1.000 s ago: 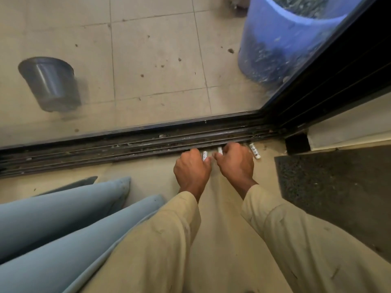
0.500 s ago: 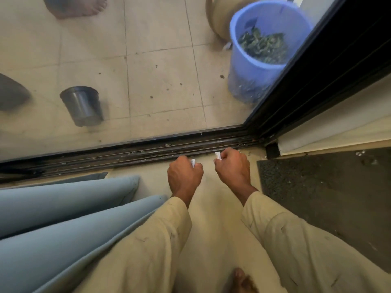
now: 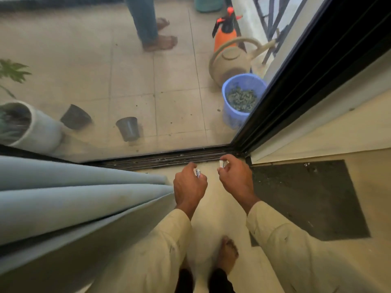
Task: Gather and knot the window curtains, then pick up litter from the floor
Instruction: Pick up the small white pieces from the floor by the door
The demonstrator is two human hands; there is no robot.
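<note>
My left hand (image 3: 189, 187) is curled round a small white piece of litter (image 3: 197, 172) that sticks out between its fingers. To its right, my right hand (image 3: 236, 179) pinches another small white piece (image 3: 222, 163) at its fingertips. Both hands hang above the beige floor, just in front of the black sliding-door track (image 3: 169, 159). The grey-blue curtain (image 3: 74, 204) hangs in long folds at the left, its edge close to my left hand but apart from it.
A dark floor mat (image 3: 306, 199) lies to the right. My bare foot (image 3: 227, 253) stands below. Behind the glass are a blue bucket of leaves (image 3: 241, 100), small dark pots (image 3: 128, 129), a beige watering can (image 3: 230, 62), an orange sprayer and another person's legs (image 3: 148, 24).
Both hands have come up from the door track, each with a white piece of litter in it. The camera has risen, so more of the balcony shows.
</note>
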